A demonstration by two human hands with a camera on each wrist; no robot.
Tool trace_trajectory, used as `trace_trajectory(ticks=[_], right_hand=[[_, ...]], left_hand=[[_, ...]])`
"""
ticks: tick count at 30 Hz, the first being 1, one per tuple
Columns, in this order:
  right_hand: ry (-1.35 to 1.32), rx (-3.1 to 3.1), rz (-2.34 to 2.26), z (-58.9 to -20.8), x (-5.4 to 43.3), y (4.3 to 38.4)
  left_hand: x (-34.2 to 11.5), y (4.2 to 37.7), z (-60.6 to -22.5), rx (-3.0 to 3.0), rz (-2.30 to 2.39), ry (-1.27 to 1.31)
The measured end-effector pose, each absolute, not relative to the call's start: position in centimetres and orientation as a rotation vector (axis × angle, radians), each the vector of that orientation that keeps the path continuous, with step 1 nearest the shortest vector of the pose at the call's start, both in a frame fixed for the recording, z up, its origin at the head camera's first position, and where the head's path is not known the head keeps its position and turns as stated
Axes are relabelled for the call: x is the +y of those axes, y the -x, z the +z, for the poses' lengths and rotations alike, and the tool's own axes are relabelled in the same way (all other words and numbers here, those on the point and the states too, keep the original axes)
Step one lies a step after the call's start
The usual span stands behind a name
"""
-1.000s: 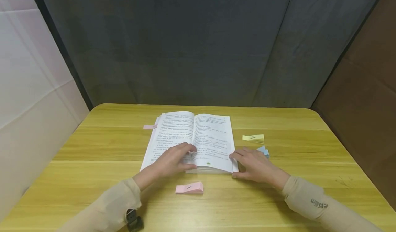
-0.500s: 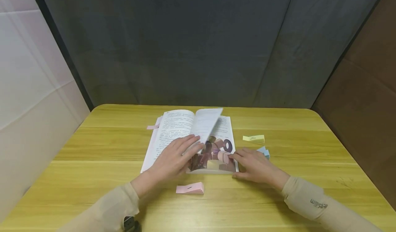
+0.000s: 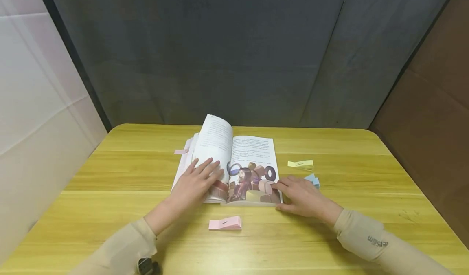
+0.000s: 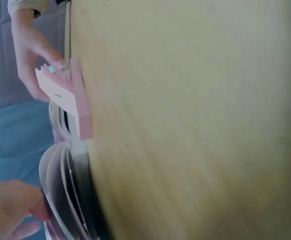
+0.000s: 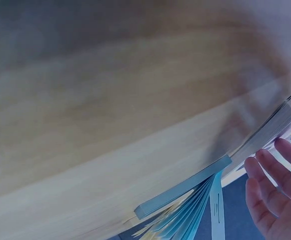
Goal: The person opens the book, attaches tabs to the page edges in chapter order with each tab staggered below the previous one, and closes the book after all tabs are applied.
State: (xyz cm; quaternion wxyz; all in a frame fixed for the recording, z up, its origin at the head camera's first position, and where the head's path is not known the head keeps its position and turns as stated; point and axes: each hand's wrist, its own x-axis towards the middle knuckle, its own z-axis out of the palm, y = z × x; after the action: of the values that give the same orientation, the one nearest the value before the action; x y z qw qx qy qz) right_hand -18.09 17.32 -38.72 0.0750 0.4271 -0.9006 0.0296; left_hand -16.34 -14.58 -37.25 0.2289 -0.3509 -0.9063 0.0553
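Note:
An open book [image 3: 253,148] with printed text lies on the table, its right page carrying a coloured picture along the lower half. My left hand [image 3: 196,183] rests with spread, straight fingers on a raised leaf [image 3: 215,134] left of the spine. This leaf bends upward at its top. At the book's lower right corner, my right hand [image 3: 300,195] touches the page edge with its fingertips; its thumb lies just below the corner. The right wrist view shows the right hand's fingers [image 5: 268,177] loosely extended beside the page block. A pink paper tab [image 3: 181,151] sticks out from the book's left side.
A pink sticky-note pad [image 3: 225,223] lies in front of the book. To the right are a yellow pad [image 3: 300,164] and a blue pad [image 3: 312,180], the latter partly behind the right hand. A dark partition [image 3: 234,55] rises behind the wooden table [image 3: 110,177].
My left hand has swept a leaf from the right side over to the left, uncovering the illustrated page. The right hand has stayed at the lower right corner.

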Motion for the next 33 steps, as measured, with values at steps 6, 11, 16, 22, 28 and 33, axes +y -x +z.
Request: trace_trajectory(ticks=[6,11,16,22,28,33], right_hand=[[-1.286,-2.689,0.086,-38.9,17.4,18.1],[-1.287,-2.697,0.068,-39.0,17.4,18.2],[-1.288,-2.696,0.067,-38.9,17.4,18.2],[-1.28,-2.695,0.065,-38.9,17.4,18.2],[-1.281,-2.696,0.065,-38.9,17.5,18.2],[-1.277,-2.702,0.079,-38.9,17.5,18.1]], left_hand=[[-13.5,16.3,-38.4,-2.557,0.026,1.083],[-12.2,16.4,-38.8,-2.57,-0.03,1.045],[-10.8,16.2,-38.7,-2.686,-0.044,0.946],[-9.7,16.3,-38.1,-2.77,-0.032,0.94],[-9.8,16.6,-37.9,-2.789,-0.028,0.931],[-10.6,16.6,-37.8,-2.76,-0.085,0.927]])
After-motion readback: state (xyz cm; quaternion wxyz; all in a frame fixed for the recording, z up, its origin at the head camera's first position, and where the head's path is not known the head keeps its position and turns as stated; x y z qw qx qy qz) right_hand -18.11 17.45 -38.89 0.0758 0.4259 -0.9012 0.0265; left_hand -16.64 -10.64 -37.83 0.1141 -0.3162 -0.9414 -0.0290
